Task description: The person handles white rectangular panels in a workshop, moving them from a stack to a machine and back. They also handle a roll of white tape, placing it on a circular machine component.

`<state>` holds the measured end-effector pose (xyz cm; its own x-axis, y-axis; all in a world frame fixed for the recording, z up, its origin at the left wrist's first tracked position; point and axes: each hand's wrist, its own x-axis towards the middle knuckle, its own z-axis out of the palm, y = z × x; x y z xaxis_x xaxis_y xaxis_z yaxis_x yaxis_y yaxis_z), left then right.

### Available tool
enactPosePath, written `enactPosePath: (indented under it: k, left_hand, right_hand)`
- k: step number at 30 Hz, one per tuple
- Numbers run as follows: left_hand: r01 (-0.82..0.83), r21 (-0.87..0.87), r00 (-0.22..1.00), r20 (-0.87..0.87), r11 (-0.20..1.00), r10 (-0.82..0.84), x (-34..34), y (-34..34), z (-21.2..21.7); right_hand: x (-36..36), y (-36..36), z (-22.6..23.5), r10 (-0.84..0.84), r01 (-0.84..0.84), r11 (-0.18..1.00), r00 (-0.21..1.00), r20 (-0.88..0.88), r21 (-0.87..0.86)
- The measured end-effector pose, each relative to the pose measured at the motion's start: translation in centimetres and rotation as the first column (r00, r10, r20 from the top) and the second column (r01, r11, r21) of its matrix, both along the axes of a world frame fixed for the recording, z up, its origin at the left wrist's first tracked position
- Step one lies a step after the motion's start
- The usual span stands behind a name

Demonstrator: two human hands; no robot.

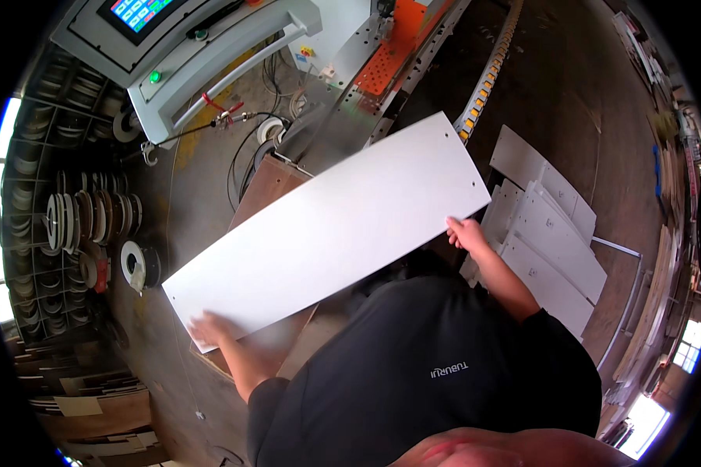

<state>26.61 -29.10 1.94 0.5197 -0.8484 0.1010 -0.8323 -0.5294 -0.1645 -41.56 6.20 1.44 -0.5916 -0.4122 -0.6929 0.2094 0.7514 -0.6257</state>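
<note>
A long white panel point(327, 226) with small holes near its ends lies slanted in front of me, from the lower left up to the right. My right hand point(464, 233) grips its near edge close to the right end, thumb on top and the other fingers partly hidden below. At the opposite end my left hand point(210, 330) rests on the top face near the corner, its fingers stretched out flat and slightly blurred. Underneath, a brown board point(269, 187) shows past both long edges of the panel.
Ahead stands a grey machine with a screen point(139, 14), a green button point(155, 77) and an orange plate point(393, 50). Several white panels point(553, 226) are stacked at the right. Racks of edging rolls point(93, 218) line the left. Cables point(237, 167) hang beyond the board.
</note>
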Motion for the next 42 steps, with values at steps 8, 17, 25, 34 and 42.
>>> enactPosePath:
  k: [8,17,25,34,42]
  left_hand:
    - [-0.313,-0.153,0.942,-0.173,0.937,0.287,6.7,13.6,-3.3]
    - [-0.379,-0.089,0.876,-0.357,0.921,0.326,7.5,20.5,-1.0]
    - [-0.514,-0.150,0.728,-0.598,0.845,0.337,7.8,32.1,-3.9]
    - [-0.531,-0.044,0.679,-0.619,0.846,0.394,8.3,32.5,-5.5]
    - [-0.411,-0.058,0.531,-0.826,0.910,0.188,0.6,32.3,-4.7]
  right_hand:
    - [-6.4,-10.5,-0.3,0.031,-0.037,0.997,0.995,-0.099,-0.067]
    - [-9.6,-16.4,0.5,0.090,-0.101,0.993,0.981,-0.169,-0.056]
    - [0.5,-16.4,0.0,0.275,-0.280,0.959,0.957,0.095,0.042]
    - [0.5,-17.3,-2.0,0.117,-0.109,0.991,0.986,0.119,-0.073]
    - [-6.3,-18.7,-2.8,0.011,-0.009,0.997,1.000,0.024,-0.078]
